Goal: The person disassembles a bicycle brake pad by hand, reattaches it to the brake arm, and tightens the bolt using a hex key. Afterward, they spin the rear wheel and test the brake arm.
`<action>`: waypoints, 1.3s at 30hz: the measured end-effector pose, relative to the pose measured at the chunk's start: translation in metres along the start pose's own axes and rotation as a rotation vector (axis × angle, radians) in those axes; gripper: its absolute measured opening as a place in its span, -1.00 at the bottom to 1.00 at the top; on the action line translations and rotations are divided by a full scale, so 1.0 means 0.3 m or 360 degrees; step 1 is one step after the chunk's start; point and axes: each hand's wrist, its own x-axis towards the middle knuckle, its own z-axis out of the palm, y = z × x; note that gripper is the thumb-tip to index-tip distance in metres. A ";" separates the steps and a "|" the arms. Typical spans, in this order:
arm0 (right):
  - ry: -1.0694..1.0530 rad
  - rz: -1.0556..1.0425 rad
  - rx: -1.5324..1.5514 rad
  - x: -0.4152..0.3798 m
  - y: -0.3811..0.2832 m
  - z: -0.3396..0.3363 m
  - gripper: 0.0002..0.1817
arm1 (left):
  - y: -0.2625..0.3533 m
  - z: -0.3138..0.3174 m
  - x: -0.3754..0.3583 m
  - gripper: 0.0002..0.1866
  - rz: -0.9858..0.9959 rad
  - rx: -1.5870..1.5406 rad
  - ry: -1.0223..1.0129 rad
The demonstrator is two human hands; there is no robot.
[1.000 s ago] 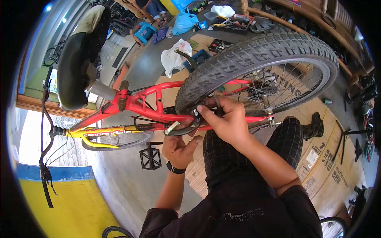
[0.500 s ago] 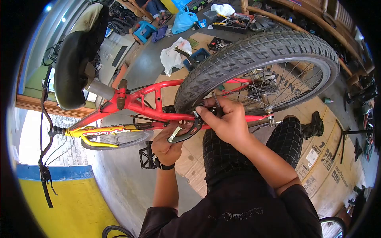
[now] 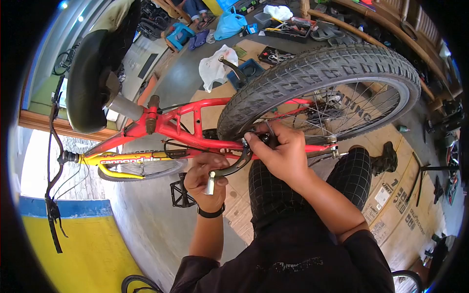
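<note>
Black crank arm (image 3: 229,168) located just below red frame (image 3: 195,139), at 7 o'clock from rear tyre (image 3: 317,73), slanting down-left to a silver threaded end. Judged stiff, metal, fairly heavy for its size, likely greasy; best taken at the free end for leverage. Left hand (image 3: 205,180) wrapped around that free end, fingers (image 3: 195,173) curled tight about it, wrist with black band pointing toward 6 o'clock. Right hand (image 3: 281,151) at crank's upper end against tyre, fingers pinching a small dark fitting there; what kind cannot be told. Forearm running to 5 o'clock. Loose pedal (image 3: 181,194) on floor at 8 o'clock.
</note>
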 end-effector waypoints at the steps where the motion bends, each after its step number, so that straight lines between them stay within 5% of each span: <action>1: 0.0004 -0.0003 -0.0003 0.001 -0.004 0.000 -0.82 | -0.005 0.012 0.009 -0.54 0.0138 -0.0064 0.0042; 5: 0.0015 -0.0118 -0.0103 0.012 -0.028 -0.003 -0.80 | -0.026 0.021 0.027 -0.11 0.0146 0.0400 0.0473; 11: -0.0003 -0.0018 -0.0107 0.022 -0.018 -0.008 -0.80 | -0.013 0.029 0.063 0.17 -0.0182 0.0116 0.0417; 15: 0.0090 -0.0388 -0.0342 0.029 -0.025 0.004 -0.81 | -0.026 0.001 0.094 -0.05 -0.0120 0.0136 0.0236; 18: -0.0068 -0.0141 -0.0318 0.053 -0.035 -0.028 -0.80 | -0.022 -0.020 0.109 -0.23 -0.0178 0.0085 0.0139; 22: 0.0013 -0.0216 -0.0185 0.050 0.015 -0.023 -0.82 | -0.032 -0.031 0.116 -0.42 -0.0208 0.0101 0.0125; 25: 0.0185 -0.0048 -0.0085 -0.015 0.019 -0.029 -0.76 | -0.037 -0.015 0.125 -0.47 -0.0214 -0.0010 0.0196; 29: -0.0219 0.1333 0.1128 -0.127 -0.023 -0.061 -0.71 | -0.035 -0.028 0.123 -0.50 -0.0246 0.0057 0.0128; 39: -0.0552 0.1447 0.1361 -0.163 -0.068 -0.010 -0.61 | -0.025 0.002 0.123 -0.54 -0.0278 -0.0013 0.0241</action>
